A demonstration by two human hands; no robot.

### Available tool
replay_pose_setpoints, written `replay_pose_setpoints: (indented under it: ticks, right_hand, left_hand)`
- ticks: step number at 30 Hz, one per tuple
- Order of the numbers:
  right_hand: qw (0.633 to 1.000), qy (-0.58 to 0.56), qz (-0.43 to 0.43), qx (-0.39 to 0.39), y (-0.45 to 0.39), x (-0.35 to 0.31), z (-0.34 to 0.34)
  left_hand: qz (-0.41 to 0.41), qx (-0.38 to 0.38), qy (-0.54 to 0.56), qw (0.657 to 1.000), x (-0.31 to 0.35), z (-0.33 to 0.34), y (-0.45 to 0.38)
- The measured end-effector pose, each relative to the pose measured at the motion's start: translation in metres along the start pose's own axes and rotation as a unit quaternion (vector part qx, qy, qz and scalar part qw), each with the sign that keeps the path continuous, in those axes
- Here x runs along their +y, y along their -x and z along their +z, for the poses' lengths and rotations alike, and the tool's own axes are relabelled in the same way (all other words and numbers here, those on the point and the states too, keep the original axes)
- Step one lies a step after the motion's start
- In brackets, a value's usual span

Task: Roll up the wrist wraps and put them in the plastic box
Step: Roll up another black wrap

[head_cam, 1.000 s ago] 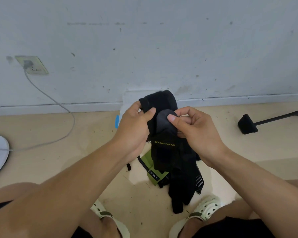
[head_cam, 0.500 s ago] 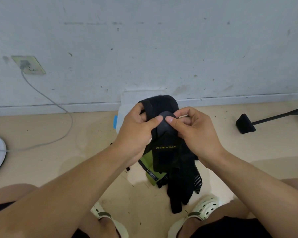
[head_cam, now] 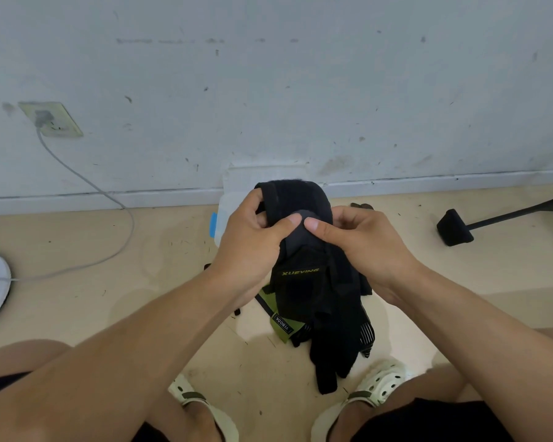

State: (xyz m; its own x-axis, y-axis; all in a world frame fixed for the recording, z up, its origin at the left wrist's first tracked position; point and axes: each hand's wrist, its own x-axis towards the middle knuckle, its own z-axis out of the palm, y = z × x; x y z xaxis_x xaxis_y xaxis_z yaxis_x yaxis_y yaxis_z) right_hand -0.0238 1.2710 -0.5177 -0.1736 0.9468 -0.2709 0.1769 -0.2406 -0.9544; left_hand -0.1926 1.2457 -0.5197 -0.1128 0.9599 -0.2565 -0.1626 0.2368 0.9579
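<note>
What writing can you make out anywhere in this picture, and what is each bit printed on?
"XUEYING": yellow letters on the black wrist wrap held by the left hand and right hand.
"YIBODA": on a small black label, reading sideways, on the green wrap lying on the floor below.
The wall socket, the plastic box and the sandals show no readable text.

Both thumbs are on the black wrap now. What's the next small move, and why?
Probably keep rolling the top of the black wrap down with both thumbs. The left hand and right hand pinch only a short curl, and most of the strap hangs loose. The plastic box sits behind.
</note>
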Motion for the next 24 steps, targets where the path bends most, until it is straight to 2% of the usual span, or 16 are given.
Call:
replay_pose_setpoints:
  ticks: [6,11,13,16,21,24]
  right_hand:
    - [1.000,0.000,-0.009,0.006,0.001,-0.002,0.000]
    - [0.976,0.203,-0.064,-0.052,0.006,-0.006,-0.001]
    - [0.974,0.221,-0.051,-0.020,0.008,-0.009,-0.003]
    - [0.968,0.240,-0.077,0.016,0.005,-0.010,-0.005]
    - [0.960,0.227,0.000,-0.162,0.004,-0.011,-0.004]
    - [0.965,0.169,0.021,-0.199,0.006,-0.017,-0.008]
  left_hand:
    - [0.019,0.006,-0.033,0.999,0.003,0.000,0.002]
    - [-0.022,0.077,-0.069,0.994,0.007,0.000,0.001]
    - [-0.007,0.113,-0.115,0.987,0.010,-0.003,-0.002]
    - [0.020,0.076,-0.176,0.981,0.016,-0.004,-0.003]
    - [0.034,-0.005,-0.155,0.987,0.020,-0.005,0.001]
    - [0.018,-0.004,-0.118,0.993,0.025,-0.009,-0.003]
